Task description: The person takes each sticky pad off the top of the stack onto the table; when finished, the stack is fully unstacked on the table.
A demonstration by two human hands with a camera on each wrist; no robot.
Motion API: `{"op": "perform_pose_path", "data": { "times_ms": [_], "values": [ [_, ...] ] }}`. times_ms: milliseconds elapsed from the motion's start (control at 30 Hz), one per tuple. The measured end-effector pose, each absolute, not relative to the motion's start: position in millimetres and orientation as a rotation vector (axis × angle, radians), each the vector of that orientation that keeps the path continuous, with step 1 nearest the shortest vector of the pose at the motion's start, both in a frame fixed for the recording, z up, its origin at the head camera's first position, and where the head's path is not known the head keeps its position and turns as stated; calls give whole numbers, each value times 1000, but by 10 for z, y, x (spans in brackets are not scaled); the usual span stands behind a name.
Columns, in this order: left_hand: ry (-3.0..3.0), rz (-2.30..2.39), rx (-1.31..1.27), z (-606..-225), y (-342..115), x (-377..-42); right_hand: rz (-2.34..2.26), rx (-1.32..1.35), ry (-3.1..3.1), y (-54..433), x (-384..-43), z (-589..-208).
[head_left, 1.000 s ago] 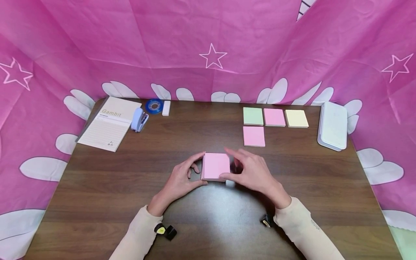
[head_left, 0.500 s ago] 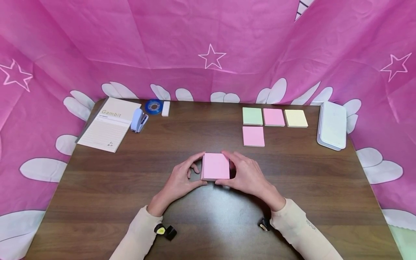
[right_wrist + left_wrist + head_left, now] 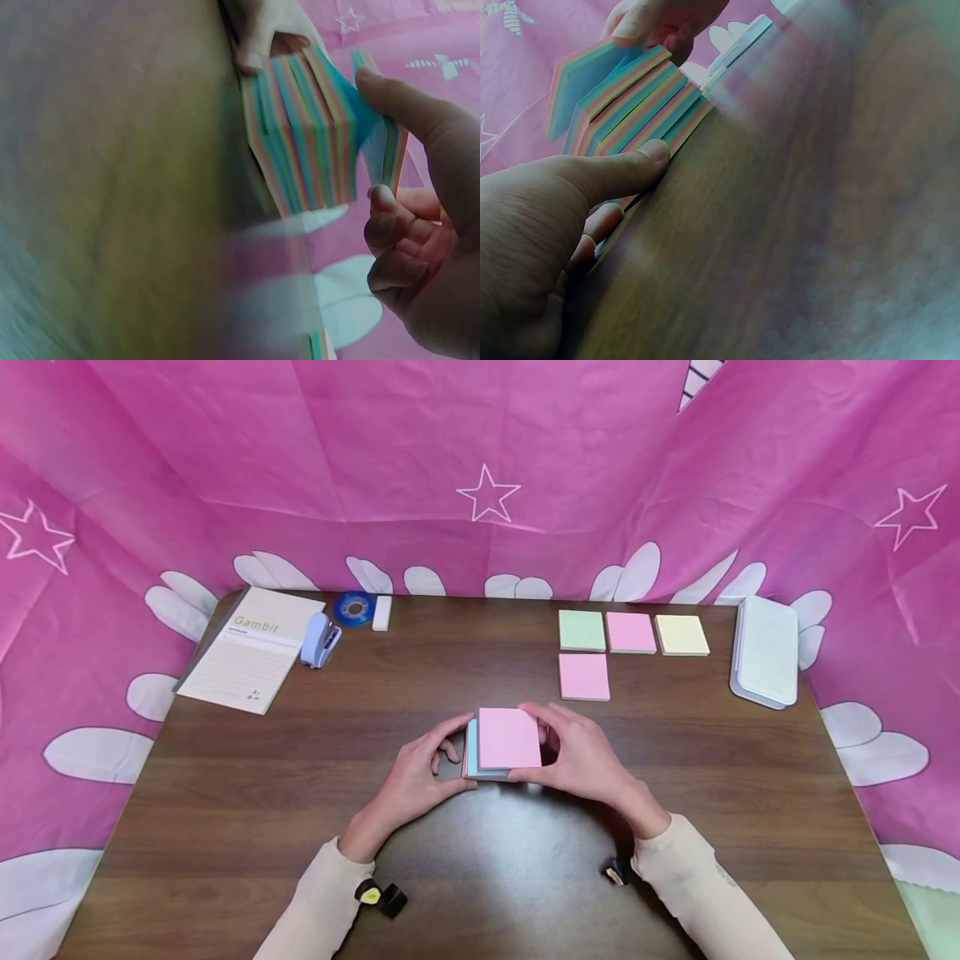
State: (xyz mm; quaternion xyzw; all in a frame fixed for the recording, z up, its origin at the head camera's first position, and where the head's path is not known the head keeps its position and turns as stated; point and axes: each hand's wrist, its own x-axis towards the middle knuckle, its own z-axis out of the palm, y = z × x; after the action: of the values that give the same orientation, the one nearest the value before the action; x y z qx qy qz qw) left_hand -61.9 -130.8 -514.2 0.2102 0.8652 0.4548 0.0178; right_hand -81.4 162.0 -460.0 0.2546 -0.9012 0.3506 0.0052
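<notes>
My right hand (image 3: 588, 756) pinches a pink-topped sticky note pad (image 3: 510, 739) between thumb and fingers. That pad is raised off a stack of sticky note pads (image 3: 641, 112) and shifted right, so a blue top sheet shows at the left. In the right wrist view a gap separates the lifted pad (image 3: 392, 157) from the stack (image 3: 300, 127), whose edges are striped in several colours. Thumb and fingers of my left hand (image 3: 412, 772) grip the stack's left side low down, near the table. The stack's far side is hidden in the head view.
Green (image 3: 582, 630), pink (image 3: 631, 632) and yellow (image 3: 682, 635) pads lie in a row at back right, another pink pad (image 3: 584, 677) before them. A white case (image 3: 765, 650) stands further right. Back left are a notebook (image 3: 255, 647), stapler (image 3: 320, 641), blue tape roll (image 3: 354, 608) and white eraser (image 3: 382, 613).
My right hand has closed on the top pink pad and lifted it up and to the right, baring a blue sheet beneath. The left hand has stayed on the stack.
</notes>
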Motion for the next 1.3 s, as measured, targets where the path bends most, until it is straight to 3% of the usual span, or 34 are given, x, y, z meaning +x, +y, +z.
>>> {"op": "perform_pose_path", "data": {
  "times_ms": [500, 1300],
  "values": [
    [2678, 1417, 628, -5138, -1301, -605, 1189, 698, -2783, 2214, -1083, -4421],
    [2668, 1417, 621, -5130, -1303, -606, 1163, 315, -2910, 3197, -1365, -4695]
  ]
}}
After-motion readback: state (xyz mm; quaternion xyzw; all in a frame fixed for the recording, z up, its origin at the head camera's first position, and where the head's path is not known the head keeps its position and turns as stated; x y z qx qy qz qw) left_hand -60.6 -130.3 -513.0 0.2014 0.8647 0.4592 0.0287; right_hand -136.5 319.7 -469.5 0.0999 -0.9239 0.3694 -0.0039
